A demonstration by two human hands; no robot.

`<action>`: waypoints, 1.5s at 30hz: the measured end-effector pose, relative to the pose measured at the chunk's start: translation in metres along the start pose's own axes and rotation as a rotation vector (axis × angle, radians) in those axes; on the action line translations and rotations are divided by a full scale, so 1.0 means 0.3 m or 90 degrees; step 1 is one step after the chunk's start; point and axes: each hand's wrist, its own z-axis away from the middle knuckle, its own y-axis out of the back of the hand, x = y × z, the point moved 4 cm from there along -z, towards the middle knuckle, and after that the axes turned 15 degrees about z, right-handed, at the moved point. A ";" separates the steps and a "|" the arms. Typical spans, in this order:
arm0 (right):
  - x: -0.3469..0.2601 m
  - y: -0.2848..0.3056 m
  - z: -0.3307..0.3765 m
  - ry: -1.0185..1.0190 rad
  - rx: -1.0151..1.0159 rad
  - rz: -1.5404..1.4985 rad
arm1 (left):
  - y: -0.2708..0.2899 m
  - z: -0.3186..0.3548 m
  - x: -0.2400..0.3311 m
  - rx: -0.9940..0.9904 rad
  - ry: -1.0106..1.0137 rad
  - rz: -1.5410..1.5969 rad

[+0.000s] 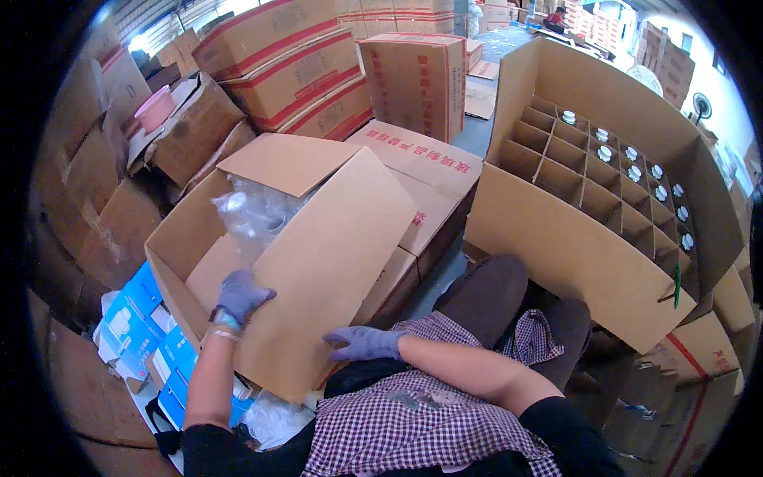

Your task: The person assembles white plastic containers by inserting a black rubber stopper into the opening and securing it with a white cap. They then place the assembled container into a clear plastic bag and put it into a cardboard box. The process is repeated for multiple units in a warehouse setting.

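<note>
My left hand [241,297], in a grey-purple glove, grips the left edge of a wide flap [334,262] on an open cardboard box. My right hand [366,343], gloved alike, rests its outstretched fingers at the flap's lower right side, thumb apart. The flap leans over part of the box, hiding some of the inside. Within the open box [176,256] lie clear plastic-wrapped items [253,216], apparently glass or plastic containers; their exact kind is unclear. A second flap [290,161] stands at the box's far side.
At the right, a tall open carton [572,238] has cardboard dividers and several white-capped bottles [634,172]. Sealed cartons [413,87] are stacked ahead. Blue printed boxes [131,322] lie at the left, below a pink basin [155,109] on worn cardboard. Clear plastic [274,420] lies near my left forearm.
</note>
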 end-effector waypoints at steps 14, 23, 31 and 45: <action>-0.164 0.702 0.228 0.031 0.594 0.360 | -0.252 0.330 0.306 -0.051 -0.250 0.054; -0.171 0.760 0.322 -0.128 0.602 0.619 | -0.207 0.476 0.294 -0.109 -0.236 0.235; 0.107 1.358 0.239 -0.409 0.783 0.961 | -0.207 0.458 0.281 -0.118 -0.214 0.223; 1.172 1.238 0.233 -0.550 0.429 0.009 | -0.191 0.319 0.161 -0.231 -0.293 0.251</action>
